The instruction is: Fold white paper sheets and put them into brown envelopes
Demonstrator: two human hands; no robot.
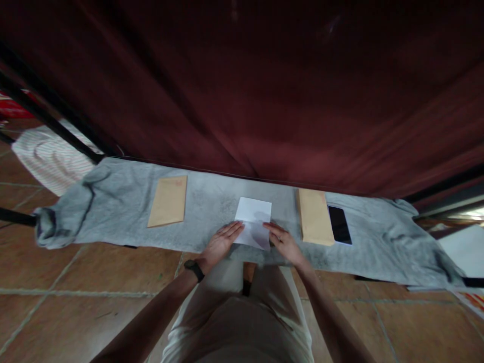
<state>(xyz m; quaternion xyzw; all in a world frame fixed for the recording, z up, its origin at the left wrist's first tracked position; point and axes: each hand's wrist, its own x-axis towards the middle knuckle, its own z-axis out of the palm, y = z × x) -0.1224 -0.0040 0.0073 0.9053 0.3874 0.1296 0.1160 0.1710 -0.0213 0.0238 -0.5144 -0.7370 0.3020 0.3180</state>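
Observation:
A white sheet of paper (254, 207) with a crease across its middle lies on the grey cloth in front of me. My left hand (223, 239) rests at its left edge, fingers stretched out and touching the paper by the crease. At the right edge, the fingertips of my right hand (283, 243) touch the sheet, the fingers loosely extended and partly bent. To the right lies a stack of brown envelopes (315, 217), with a dark-screened phone (340, 225) beside it. Off to the left is another brown envelope (168, 201), lying flat.
The grey cloth (212, 194) covers a long, narrow bench. A dark red curtain (242, 111) hangs right behind it. Black metal bars (45, 111) stand at the left, near a striped cloth (53, 151). Tiled floor (113, 277) shows below.

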